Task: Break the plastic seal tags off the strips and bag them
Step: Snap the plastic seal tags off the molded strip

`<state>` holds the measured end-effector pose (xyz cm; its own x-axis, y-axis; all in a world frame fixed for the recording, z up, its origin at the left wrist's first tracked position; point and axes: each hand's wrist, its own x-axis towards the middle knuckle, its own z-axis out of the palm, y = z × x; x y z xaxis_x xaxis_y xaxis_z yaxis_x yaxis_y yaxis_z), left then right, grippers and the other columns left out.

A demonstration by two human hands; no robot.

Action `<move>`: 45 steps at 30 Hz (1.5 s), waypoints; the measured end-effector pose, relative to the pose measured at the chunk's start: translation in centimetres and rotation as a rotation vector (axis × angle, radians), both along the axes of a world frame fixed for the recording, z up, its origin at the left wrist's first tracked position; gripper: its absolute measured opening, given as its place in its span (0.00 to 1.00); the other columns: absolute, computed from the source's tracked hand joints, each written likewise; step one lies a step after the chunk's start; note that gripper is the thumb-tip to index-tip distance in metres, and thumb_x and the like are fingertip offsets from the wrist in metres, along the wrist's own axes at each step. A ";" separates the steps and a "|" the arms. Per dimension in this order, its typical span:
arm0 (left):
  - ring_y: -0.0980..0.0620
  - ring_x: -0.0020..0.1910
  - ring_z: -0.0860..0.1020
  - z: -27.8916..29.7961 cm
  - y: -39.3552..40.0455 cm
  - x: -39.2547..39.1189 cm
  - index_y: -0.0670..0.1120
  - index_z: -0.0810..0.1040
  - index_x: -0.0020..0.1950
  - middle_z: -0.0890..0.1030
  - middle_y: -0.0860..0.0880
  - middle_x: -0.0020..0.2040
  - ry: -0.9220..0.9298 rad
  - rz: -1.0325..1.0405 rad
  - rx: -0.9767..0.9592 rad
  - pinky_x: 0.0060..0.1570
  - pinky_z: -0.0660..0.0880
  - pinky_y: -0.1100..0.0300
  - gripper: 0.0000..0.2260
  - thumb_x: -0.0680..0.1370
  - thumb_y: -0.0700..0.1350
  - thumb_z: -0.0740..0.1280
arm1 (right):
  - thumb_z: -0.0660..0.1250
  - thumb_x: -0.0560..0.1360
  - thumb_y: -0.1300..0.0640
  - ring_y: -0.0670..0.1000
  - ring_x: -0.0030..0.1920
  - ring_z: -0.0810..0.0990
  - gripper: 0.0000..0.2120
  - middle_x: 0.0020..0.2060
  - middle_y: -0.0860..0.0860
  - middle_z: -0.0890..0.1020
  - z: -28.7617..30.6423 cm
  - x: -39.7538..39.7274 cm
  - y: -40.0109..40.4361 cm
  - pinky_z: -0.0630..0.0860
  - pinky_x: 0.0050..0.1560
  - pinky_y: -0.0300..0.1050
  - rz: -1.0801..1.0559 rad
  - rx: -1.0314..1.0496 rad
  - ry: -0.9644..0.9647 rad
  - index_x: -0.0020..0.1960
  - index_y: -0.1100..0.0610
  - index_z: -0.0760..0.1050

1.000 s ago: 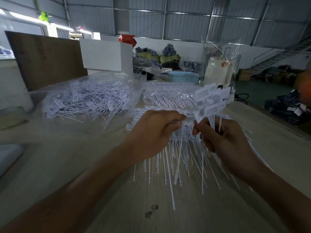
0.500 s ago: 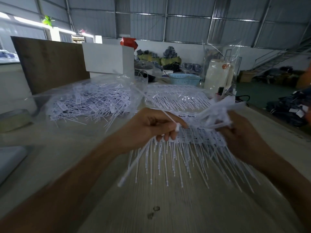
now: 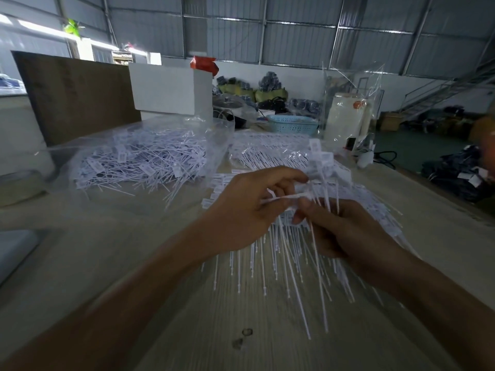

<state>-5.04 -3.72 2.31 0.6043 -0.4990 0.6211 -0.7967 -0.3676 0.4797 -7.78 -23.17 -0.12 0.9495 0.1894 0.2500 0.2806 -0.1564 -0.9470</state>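
1. While both hands meet above the wooden table (image 3: 166,263), the left hand (image 3: 241,212) has its fingers curled, thumb and forefinger pinching a single white seal tag (image 3: 292,196) that lies crosswise between the two hands.
2. The right hand (image 3: 345,231) is closed round a bunch of loose tags (image 3: 321,167); its thumb (image 3: 308,207) presses against them just beside the left fingertips.
3. The flat label ends of that bunch stand above the right hand, and the thin tails hang out below the fist, toward the table.
4. Under both hands lies a heap of tag strips (image 3: 267,253), tails fanned toward the person, the label ends partly hidden by the hands.
5. To the left, well apart from the hands, a clear plastic bag (image 3: 214,129) holds a pile of separated tags (image 3: 139,162).
6. Behind the hands, a second clear packet of tags (image 3: 267,153) lies on the table.
7. Farther back stand a white box (image 3: 166,89), a blue perforated basket (image 3: 292,124) and a dark wooden board (image 3: 77,95).
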 end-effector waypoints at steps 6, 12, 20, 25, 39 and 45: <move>0.61 0.53 0.77 -0.2 0.4 0.3 0.45 0.79 0.62 0.81 0.54 0.53 -0.151 0.049 -0.004 0.54 0.72 0.68 0.15 0.77 0.40 0.72 | 0.69 0.73 0.46 0.49 0.26 0.55 0.15 0.28 0.52 0.57 0.2 0.1 -0.3 0.58 0.24 0.38 0.054 0.179 0.105 0.37 0.57 0.77; 0.46 0.54 0.79 -1.0 0.8 0.8 0.40 0.78 0.66 0.82 0.44 0.56 -0.368 0.118 0.227 0.57 0.74 0.58 0.16 0.79 0.43 0.70 | 0.70 0.72 0.47 0.47 0.25 0.55 0.14 0.30 0.51 0.57 0.3 0.1 -0.8 0.55 0.23 0.39 0.105 0.331 0.198 0.36 0.56 0.75; 0.57 0.33 0.76 -2.1 0.0 1.2 0.40 0.82 0.44 0.80 0.51 0.35 -0.054 -0.029 -0.022 0.38 0.72 0.66 0.12 0.81 0.39 0.61 | 0.67 0.74 0.48 0.48 0.23 0.63 0.17 0.23 0.54 0.66 0.5 -0.4 -0.9 0.62 0.26 0.38 -0.081 0.003 -0.184 0.33 0.59 0.75; 0.50 0.30 0.75 -3.1 -0.3 1.9 0.41 0.82 0.45 0.80 0.46 0.34 0.356 -0.228 -0.343 0.30 0.72 0.61 0.11 0.83 0.38 0.61 | 0.64 0.78 0.46 0.51 0.25 0.64 0.19 0.25 0.56 0.65 0.4 -0.8 -0.7 0.62 0.29 0.36 -0.174 -0.206 -0.334 0.35 0.57 0.74; 0.55 0.29 0.69 -1.3 3.1 3.0 0.44 0.85 0.45 0.76 0.48 0.31 0.565 -0.363 -0.688 0.30 0.65 0.65 0.09 0.79 0.41 0.65 | 0.56 0.84 0.52 0.49 0.26 0.67 0.21 0.26 0.49 0.70 2.4 0.7 -6.3 0.66 0.30 0.45 -0.314 0.233 -0.152 0.33 0.51 0.69; 0.68 0.40 0.72 -1.3 0.9 1.6 0.49 0.77 0.68 0.75 0.56 0.44 -0.127 0.100 -0.027 0.43 0.68 0.76 0.15 0.83 0.48 0.61 | 0.55 0.84 0.51 0.54 0.27 0.76 0.18 0.35 0.60 0.81 0.5 0.8 -3.5 0.74 0.26 0.45 -0.088 0.186 0.067 0.42 0.58 0.76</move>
<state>-3.40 -2.80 1.00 0.5655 -0.4222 0.7084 -0.8118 -0.4363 0.3880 -7.00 -26.71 0.43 0.9760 0.0619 0.2087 0.2091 0.0013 -0.9779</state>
